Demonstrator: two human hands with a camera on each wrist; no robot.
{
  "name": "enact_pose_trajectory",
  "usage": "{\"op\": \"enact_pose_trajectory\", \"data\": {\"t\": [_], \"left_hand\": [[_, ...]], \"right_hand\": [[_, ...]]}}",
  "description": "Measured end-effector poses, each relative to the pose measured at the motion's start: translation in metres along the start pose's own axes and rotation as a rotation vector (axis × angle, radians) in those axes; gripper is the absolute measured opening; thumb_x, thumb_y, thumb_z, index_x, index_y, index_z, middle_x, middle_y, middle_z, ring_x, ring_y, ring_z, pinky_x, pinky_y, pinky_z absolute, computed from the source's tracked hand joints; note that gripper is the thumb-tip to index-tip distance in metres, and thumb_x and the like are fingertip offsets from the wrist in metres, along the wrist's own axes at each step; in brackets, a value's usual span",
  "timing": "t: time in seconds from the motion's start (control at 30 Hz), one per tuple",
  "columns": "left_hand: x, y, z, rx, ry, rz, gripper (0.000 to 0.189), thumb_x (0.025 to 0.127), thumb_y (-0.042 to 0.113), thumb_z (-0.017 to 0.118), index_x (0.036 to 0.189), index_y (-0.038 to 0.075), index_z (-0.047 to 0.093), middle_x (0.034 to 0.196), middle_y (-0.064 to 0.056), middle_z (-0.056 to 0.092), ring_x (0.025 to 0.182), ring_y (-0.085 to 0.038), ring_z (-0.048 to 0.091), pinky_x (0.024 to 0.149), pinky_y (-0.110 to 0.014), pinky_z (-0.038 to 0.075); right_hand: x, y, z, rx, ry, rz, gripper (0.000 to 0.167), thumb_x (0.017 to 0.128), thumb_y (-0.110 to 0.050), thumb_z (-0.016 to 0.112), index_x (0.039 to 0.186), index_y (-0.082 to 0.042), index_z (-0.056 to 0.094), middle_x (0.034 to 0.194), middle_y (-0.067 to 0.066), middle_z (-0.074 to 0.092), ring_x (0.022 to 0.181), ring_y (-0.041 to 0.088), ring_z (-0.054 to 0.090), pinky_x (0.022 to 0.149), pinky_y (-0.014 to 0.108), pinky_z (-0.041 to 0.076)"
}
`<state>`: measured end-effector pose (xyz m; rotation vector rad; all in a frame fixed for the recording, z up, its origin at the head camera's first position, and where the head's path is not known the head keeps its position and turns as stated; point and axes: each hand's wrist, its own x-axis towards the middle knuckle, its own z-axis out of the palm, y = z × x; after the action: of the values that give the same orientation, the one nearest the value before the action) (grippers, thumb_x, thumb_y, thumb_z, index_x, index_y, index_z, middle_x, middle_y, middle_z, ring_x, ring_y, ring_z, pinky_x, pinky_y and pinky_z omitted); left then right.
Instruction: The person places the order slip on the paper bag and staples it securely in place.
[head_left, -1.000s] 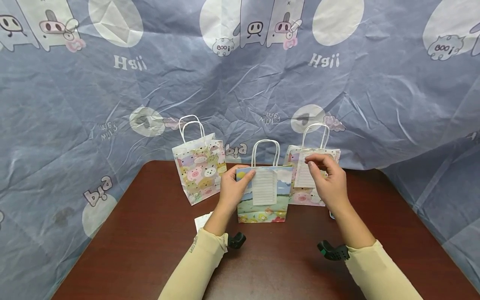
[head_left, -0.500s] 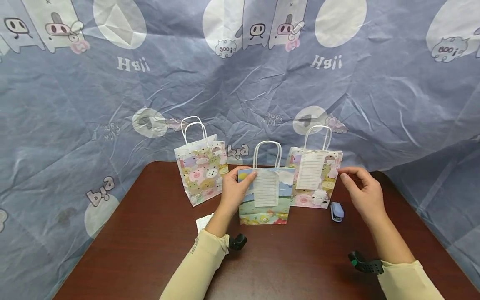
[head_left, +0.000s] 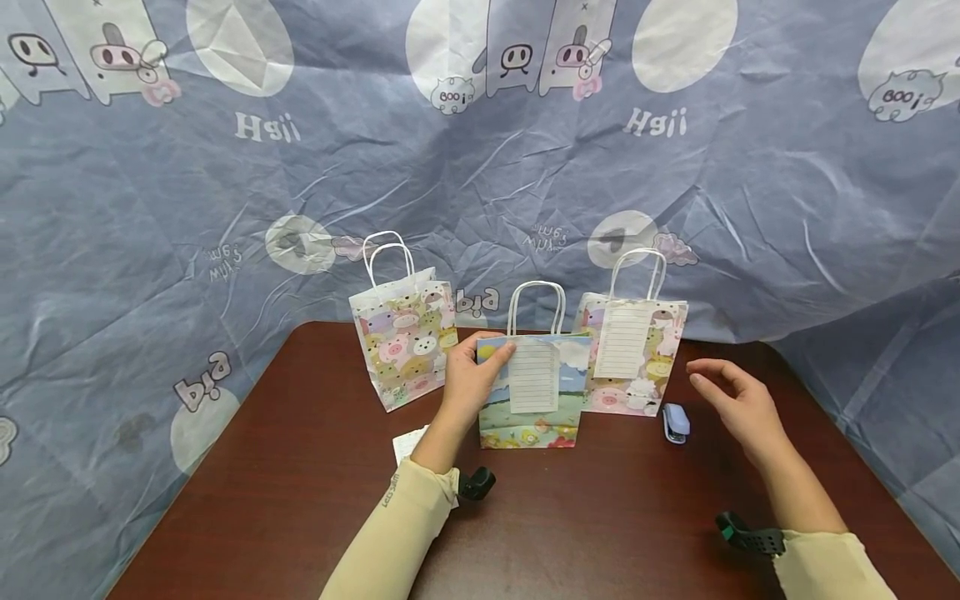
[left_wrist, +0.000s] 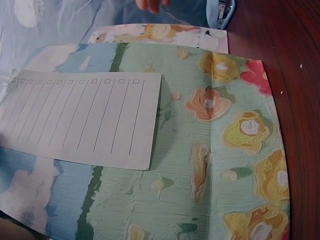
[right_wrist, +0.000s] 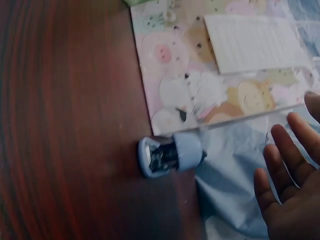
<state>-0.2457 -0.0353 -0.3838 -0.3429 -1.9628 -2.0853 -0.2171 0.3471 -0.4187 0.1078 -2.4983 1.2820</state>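
Head view: your left hand pinches the landscape bag by its top edge, on the desk; hold firm so the lined slip lies flat. Your right hand, fingers relaxed, holding nothing, is near the stapler; a second ago it overlapped the right animal-print bag.

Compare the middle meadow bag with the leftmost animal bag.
The meadow bag has a lined sheet on its front; the animal bag shows none. The left hand grips the meadow bag, while no hand touches the animal bag. The meadow bag faces the head camera nearly straight on; the animal bag stands turned at an angle. Both have white looped handles.
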Motion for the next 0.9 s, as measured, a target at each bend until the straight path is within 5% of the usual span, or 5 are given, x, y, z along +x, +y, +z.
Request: {"op": "enact_pose_trajectory", "data": {"t": [0.2, 0.5, 0.9], "left_hand": [[0.006, -0.016, 0.0, 0.009, 0.003, 0.002, 0.023, 0.09, 0.012, 0.075, 0.106, -0.003, 0.072, 0.09, -0.019, 0.074, 0.068, -0.013, 0.065, 0.063, -0.025, 0.053], [0.006, -0.018, 0.001, 0.009, 0.014, 0.052, 0.022, 0.089, 0.017, 0.076, 0.104, 0.0, 0.074, 0.09, -0.02, 0.074, 0.067, -0.009, 0.064, 0.061, -0.023, 0.052], [0.006, -0.018, 0.0, -0.001, 0.008, 0.045, 0.02, 0.089, 0.017, 0.076, 0.102, 0.002, 0.074, 0.087, -0.015, 0.074, 0.066, -0.008, 0.065, 0.061, -0.023, 0.053]], "right_hand": [[-0.001, 0.02, -0.005, -0.056, -0.143, 0.038, 0.052, 0.099, -0.04, 0.062, 0.141, -0.011, 0.055, 0.126, -0.018, 0.059, 0.109, -0.015, 0.046, 0.08, 0.008, 0.038], [-0.001, 0.041, -0.006, -0.115, -0.267, 0.04, 0.054, 0.096, -0.037, 0.066, 0.143, -0.012, 0.054, 0.141, 0.015, 0.056, 0.114, -0.016, 0.04, 0.083, 0.011, 0.037], [-0.001, 0.049, -0.006, -0.176, -0.439, 0.055, 0.061, 0.093, -0.039, 0.069, 0.144, -0.009, 0.052, 0.146, 0.02, 0.052, 0.12, 0.009, 0.047, 0.086, 0.015, 0.041]]}}
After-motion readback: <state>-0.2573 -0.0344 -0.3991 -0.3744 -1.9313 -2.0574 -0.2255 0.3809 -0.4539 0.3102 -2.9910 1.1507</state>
